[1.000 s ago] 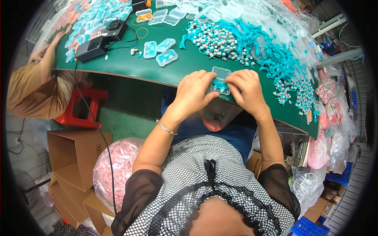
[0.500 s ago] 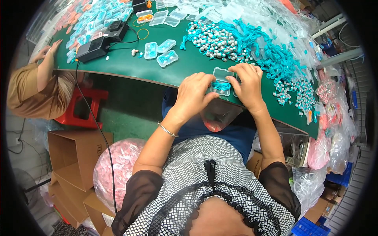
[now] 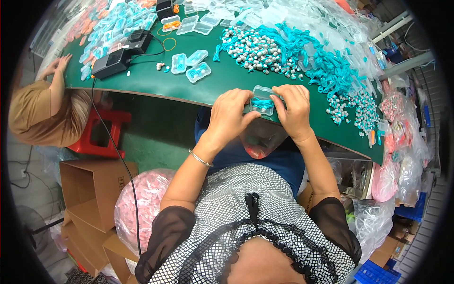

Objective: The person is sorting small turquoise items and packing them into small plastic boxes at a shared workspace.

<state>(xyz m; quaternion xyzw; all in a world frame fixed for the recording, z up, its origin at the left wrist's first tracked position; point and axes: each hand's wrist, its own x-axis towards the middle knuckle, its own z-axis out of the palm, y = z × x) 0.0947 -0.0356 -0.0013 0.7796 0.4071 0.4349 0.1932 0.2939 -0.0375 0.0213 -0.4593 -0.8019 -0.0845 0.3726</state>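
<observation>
At the table's near edge I have a small clear plastic case [image 3: 263,93] between my two hands. A coiled turquoise cord [image 3: 262,103] lies in it, with small pale ends partly showing. My left hand [image 3: 230,112] grips the case's left side with thumb and fingertips. On the opposite side, the bent thumb and fingers of my right hand [image 3: 294,112] pinch its right edge. The lid stands toward the far side; its exact angle is hard to make out. Beyond my hands spreads a heap of grey-white plugs [image 3: 255,51] on turquoise cords [image 3: 326,71].
Filled clear cases [image 3: 198,72] lie on the green table [image 3: 146,80] left of my hands. Two black devices [image 3: 112,64] sit farther left, their cable hanging over the edge. Empty clear cases [image 3: 302,14] pile at the back. At far left another person's hand [image 3: 59,64] rests on the table.
Both hands have shifted slightly left with the case. My right hand has come down a little and its fingers sit closer over the case's right edge.
</observation>
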